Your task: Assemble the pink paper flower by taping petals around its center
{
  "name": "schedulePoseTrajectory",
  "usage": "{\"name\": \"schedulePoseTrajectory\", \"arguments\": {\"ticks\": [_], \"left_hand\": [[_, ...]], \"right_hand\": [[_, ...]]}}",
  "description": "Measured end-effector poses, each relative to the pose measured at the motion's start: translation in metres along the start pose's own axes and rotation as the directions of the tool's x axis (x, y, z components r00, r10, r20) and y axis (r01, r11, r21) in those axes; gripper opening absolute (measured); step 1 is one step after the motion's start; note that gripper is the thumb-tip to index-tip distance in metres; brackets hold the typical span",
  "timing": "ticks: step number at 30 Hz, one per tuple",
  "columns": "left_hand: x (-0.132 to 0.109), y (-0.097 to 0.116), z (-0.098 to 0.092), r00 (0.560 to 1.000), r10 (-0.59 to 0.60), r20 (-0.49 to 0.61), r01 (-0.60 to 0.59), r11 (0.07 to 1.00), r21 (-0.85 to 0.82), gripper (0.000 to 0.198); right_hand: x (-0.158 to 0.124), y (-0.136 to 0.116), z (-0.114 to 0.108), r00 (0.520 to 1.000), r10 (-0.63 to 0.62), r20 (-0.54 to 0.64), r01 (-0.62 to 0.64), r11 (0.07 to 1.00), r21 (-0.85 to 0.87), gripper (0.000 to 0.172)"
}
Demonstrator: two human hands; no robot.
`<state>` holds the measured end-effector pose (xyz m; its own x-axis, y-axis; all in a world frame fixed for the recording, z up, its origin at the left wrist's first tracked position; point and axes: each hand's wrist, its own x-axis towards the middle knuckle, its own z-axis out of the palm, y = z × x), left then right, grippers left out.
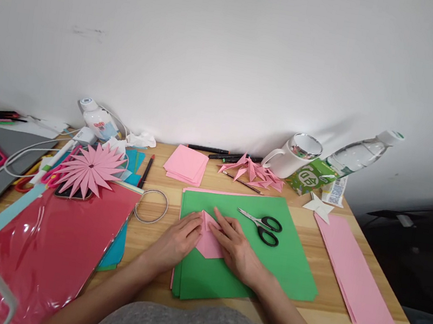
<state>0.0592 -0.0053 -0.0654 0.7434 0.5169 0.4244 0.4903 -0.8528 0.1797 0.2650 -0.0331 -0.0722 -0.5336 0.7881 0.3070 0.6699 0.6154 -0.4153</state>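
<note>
A small sheet of pink paper [209,246], folded to a point at its top, lies on a stack of green paper [285,271]. My left hand [177,238] is closed at the sheet's left edge, its fingertips gripping near the upper corner. Across the right side of the sheet rests my right hand [241,251], fingers stretched and somewhat apart, pressing on the fold. Its thumb is mostly hidden. Black-handled scissors [264,226] lie partly spread on the green stack, just beyond my right hand.
Square pink sheets [186,164], folded pink pieces [254,172] and a white mug [293,158] stand along the wall. A water bottle [359,154] leans at right above long pink strips [355,271]. Leftward are a red paper pack [59,246], a pink paper flower [91,169] and a tape ring [149,221].
</note>
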Motion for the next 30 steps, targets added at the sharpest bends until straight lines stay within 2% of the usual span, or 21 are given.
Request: {"name": "schedulePoseTrajectory", "arguments": {"ticks": [7, 21, 30], "left_hand": [[-0.0004, -0.0001, 0.0018, 1.000, -0.014, 0.010, 0.014, 1.000, -0.007, 0.022], [-0.0008, 0.0014, -0.0026, 1.000, 0.005, 0.003, -0.005, 1.000, -0.001, 0.023], [-0.0015, 0.0007, -0.0017, 1.000, 0.023, 0.011, -0.023, 0.999, 0.035, 0.021]], "right_hand": [[-0.0016, -0.0041, -0.0007, 0.996, 0.032, 0.084, -0.031, 0.999, -0.016, 0.054], [-0.0003, -0.0060, -0.0018, 0.998, 0.033, 0.051, -0.032, 0.999, -0.019, 0.052], [-0.0005, -0.0071, -0.0035, 0.995, 0.041, 0.094, -0.037, 0.999, -0.037, 0.046]]}}
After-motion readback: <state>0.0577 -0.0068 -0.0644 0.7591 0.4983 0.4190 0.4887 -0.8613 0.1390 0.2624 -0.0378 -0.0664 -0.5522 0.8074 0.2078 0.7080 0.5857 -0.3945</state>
